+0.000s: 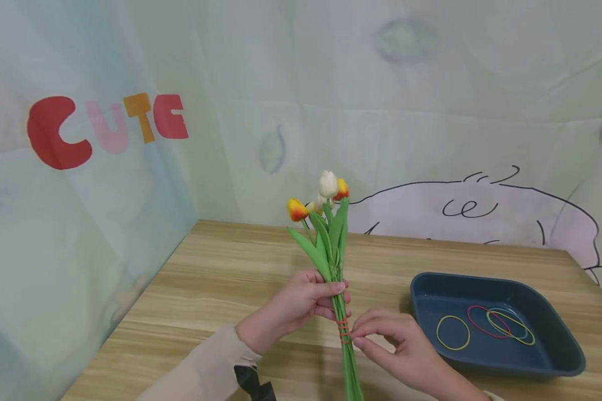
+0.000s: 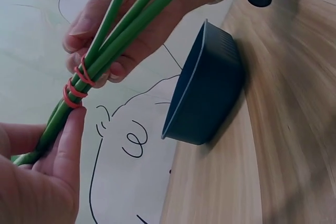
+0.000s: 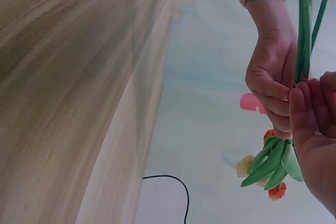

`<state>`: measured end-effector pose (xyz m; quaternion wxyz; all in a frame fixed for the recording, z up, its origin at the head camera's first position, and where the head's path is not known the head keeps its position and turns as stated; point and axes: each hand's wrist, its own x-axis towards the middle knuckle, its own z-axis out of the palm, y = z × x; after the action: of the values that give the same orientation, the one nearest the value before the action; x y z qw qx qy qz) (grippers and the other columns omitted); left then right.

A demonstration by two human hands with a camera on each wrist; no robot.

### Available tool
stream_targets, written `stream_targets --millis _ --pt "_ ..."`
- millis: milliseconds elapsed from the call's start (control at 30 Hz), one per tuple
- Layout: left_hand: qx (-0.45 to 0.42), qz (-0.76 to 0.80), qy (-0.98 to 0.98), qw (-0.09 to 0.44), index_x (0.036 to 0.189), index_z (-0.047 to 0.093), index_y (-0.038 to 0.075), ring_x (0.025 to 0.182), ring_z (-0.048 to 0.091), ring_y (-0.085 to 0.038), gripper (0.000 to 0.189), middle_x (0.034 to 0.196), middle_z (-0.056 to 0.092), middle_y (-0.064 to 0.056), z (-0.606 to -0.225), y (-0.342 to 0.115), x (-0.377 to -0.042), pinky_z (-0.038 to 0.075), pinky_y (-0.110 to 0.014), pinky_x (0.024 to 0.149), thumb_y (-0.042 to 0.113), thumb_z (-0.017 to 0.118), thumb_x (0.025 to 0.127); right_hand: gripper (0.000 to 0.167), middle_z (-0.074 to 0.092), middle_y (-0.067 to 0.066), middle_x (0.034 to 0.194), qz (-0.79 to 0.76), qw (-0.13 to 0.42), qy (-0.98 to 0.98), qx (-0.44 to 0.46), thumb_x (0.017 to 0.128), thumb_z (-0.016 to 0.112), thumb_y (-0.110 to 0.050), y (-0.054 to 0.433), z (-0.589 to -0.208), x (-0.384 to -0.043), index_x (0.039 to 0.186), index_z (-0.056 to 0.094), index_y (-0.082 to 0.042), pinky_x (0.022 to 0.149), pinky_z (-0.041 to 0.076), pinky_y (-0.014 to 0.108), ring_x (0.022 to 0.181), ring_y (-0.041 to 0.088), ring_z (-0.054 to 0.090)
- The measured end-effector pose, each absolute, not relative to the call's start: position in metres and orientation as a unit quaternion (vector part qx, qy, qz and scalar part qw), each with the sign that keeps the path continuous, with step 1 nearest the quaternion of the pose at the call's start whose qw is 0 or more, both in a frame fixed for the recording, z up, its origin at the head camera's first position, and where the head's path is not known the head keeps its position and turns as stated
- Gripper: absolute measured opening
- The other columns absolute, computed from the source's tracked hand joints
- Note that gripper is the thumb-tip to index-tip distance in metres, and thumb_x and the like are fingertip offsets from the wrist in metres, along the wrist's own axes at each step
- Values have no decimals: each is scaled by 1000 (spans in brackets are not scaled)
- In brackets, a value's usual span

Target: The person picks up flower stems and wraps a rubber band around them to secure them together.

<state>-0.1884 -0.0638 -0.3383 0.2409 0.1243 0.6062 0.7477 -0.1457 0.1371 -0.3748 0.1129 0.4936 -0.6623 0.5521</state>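
Observation:
My left hand [image 1: 298, 301] grips a small bunch of tulips [image 1: 335, 234], white and yellow-orange, around the green stems below the leaves. The bunch stands nearly upright above the table. A red rubber band [image 1: 343, 329] is wound several times around the stems just below that hand; its loops show closely in the left wrist view, where the stem ends [image 2: 142, 17] spread apart. With thumb and fingertips, my right hand [image 1: 403, 345] pinches at the band from the right. In the right wrist view, the right fingers [image 3: 302, 114] partly cover the band.
A dark blue tray [image 1: 496, 365] stands on the wooden table [image 1: 205, 278] at the right, holding several loose rubber bands [image 1: 453, 333], yellow, red and pale green-blue. Printed cloth [image 1: 301, 72] hangs behind and along the left side.

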Motion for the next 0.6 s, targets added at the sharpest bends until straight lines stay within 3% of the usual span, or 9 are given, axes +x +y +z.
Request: stream_targets --millis 367,600 --pt "115 719 649 221 98 60 -14 68 70 -14 17 75 69 -3 -346 -63 -191 62 -39 74 3 59 93 30 70 4 93 497 129 -708 485 82 65 14 139 -372 -146 99 70 -10 80 57 24 87 13 67" --pt "117 700 670 219 100 60 -15 73 72 -23 20 76 69 -7 -353 -67 -194 62 -40 73 3 60 93 30 69 -1 91 462 152 -737 470 82 68 10 154 -366 -146 98 69 -15 78 55 18 85 12 65"
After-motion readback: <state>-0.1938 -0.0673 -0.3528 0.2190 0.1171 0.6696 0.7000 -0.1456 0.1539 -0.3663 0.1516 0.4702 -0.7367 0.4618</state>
